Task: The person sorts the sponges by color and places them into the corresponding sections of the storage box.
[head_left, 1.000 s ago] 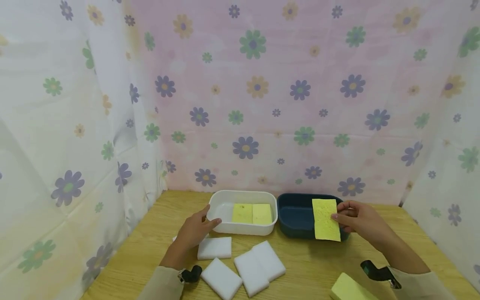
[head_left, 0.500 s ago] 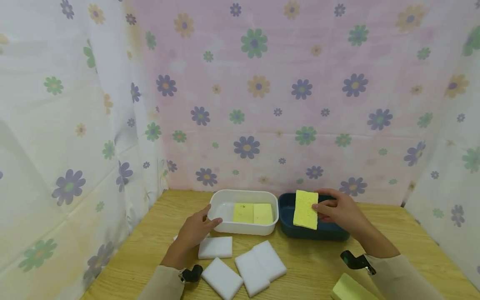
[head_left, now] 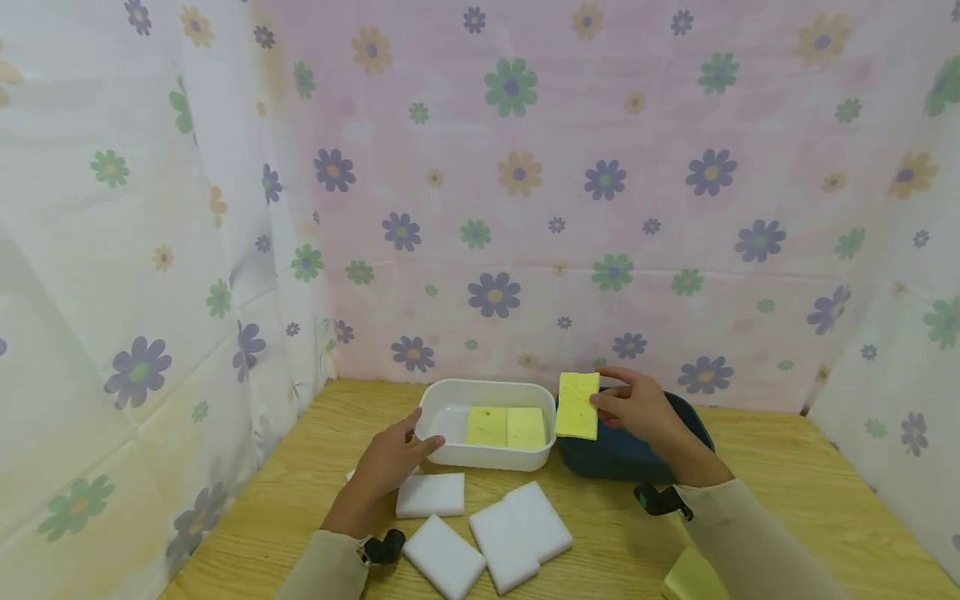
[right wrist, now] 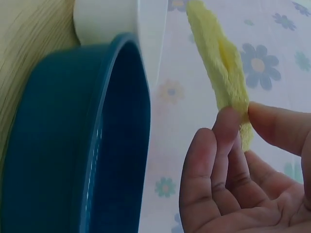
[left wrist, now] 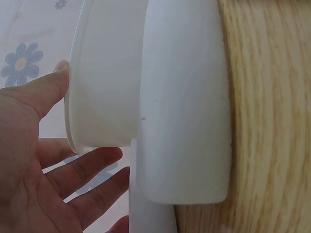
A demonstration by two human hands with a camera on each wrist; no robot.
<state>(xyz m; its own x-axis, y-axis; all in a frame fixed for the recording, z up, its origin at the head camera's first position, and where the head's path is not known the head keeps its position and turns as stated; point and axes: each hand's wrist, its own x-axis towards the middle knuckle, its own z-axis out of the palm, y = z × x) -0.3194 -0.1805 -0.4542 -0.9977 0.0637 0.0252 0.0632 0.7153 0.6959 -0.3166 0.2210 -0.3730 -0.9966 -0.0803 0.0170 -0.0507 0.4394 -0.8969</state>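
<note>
My right hand (head_left: 637,407) pinches a thin yellow sponge (head_left: 577,406) by its right edge, thumb against fingers. The sponge hangs upright above the left end of the dark blue tub (head_left: 618,457), near the white tub's right rim. In the right wrist view the sponge (right wrist: 218,63) is seen nearly edge-on, apart from the blue tub (right wrist: 53,126). My left hand (head_left: 388,457) rests against the left end of the white tub (head_left: 480,458). The left wrist view shows its thumb on the rim of the white tub (left wrist: 104,82), with the other fingers loosely spread. Two yellow sponges (head_left: 506,427) lie side by side in the white tub.
Several white sponge blocks (head_left: 444,557) lie on the wooden table (head_left: 600,550) before the white tub, one partly behind the left hand. A thick yellow block (head_left: 692,577) sits at the front right, partly covered by the right sleeve. Flowered curtains (head_left: 450,208) enclose the back and sides.
My right hand has carried the yellow sponge leftward and slightly up, from the right end of the blue tub to its left end. The left hand has stayed at the white tub.
</note>
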